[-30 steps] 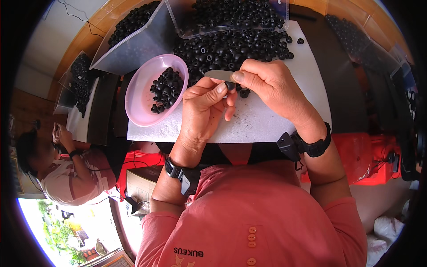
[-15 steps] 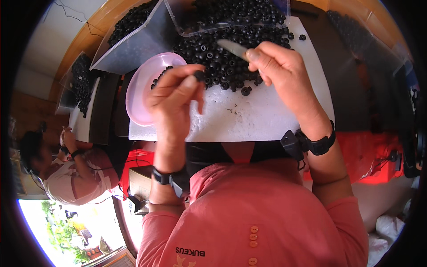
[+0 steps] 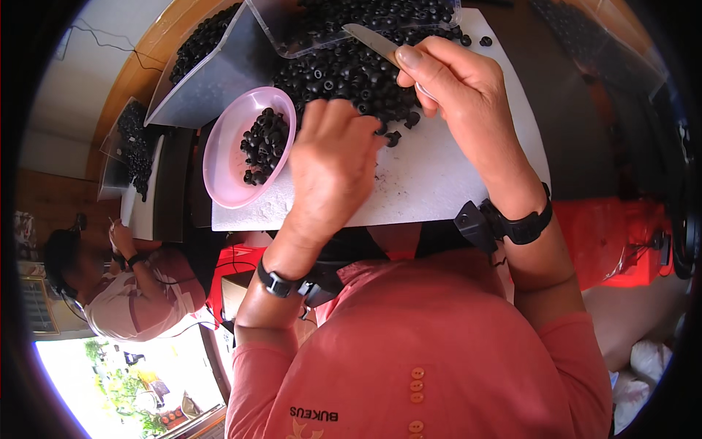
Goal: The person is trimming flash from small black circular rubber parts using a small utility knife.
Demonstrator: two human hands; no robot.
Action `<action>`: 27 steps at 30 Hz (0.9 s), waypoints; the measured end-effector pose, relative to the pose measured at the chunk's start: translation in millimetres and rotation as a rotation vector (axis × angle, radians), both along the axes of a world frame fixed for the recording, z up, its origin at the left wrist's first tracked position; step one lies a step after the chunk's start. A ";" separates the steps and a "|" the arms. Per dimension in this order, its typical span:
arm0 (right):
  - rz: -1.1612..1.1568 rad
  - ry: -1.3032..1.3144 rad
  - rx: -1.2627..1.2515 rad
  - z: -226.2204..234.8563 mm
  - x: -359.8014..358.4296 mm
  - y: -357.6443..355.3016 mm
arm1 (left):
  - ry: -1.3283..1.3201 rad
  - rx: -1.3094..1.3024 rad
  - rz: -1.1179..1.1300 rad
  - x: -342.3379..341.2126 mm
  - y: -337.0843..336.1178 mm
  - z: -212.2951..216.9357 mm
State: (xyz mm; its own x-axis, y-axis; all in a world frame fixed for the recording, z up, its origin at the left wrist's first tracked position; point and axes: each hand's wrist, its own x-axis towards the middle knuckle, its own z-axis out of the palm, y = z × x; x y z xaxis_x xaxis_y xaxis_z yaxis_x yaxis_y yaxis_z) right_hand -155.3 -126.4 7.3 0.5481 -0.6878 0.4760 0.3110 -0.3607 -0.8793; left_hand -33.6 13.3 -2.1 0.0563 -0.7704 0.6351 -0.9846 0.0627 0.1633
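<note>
Left hand: the left hand (image 3: 333,164) lies palm down on the white flat work board (image 3: 439,183), with its fingertips reaching into the near edge of the heap of small black ring-shaped rubber parts (image 3: 344,69). I cannot tell if the fingers pinch one of the parts, because the back of the hand hides them.
Right hand: the right hand (image 3: 461,95) is closed around the handle of a small knife with a thin grey metal blade (image 3: 369,40). The thumb presses along the top, and the blade points up and to the left, over the heap.
Heap: the black parts lie on the far part of the board, and some spill out of a clear plastic tray (image 3: 292,36) which stands at the far edge. A few single parts lie apart near the right hand.
Bowl: a round pink plastic bowl (image 3: 227,168) stands at the left edge of the board, just beside the left hand, and it holds a smaller pile of the same black parts.
Wrists: both wrists carry a black band with a small black device.
Clothing: the person wears a coral-red shirt with buttons.
Left side: more grey trays with black parts (image 3: 197,51) stand to the left of the board.
Other person: another person (image 3: 124,285) sits lower left, with hands raised near a further tray (image 3: 135,146).
</note>
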 end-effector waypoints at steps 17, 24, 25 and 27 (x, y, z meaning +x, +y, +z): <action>0.015 0.042 0.006 9.9 -7.0 9.2 | 0.251 0.067 -0.021 9.1 57.5 -23.8; 0.044 0.109 0.008 8.2 -6.6 5.7 | 0.242 0.006 0.030 5.6 49.3 -19.2; 0.046 0.104 0.011 6.8 -5.6 4.9 | 0.201 -0.009 0.003 5.2 43.4 -17.3; 0.046 0.094 0.021 4.2 -4.4 4.4 | 0.149 0.045 0.011 1.5 30.6 -15.7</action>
State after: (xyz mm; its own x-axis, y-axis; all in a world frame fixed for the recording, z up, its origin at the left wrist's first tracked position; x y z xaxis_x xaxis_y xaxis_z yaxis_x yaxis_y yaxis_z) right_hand -159.7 -122.0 11.6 0.6209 -0.6703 0.4065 0.2421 -0.3292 -0.9127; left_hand -32.1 43.9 -17.8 0.1553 -0.7969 0.5838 -0.9499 0.0418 0.3098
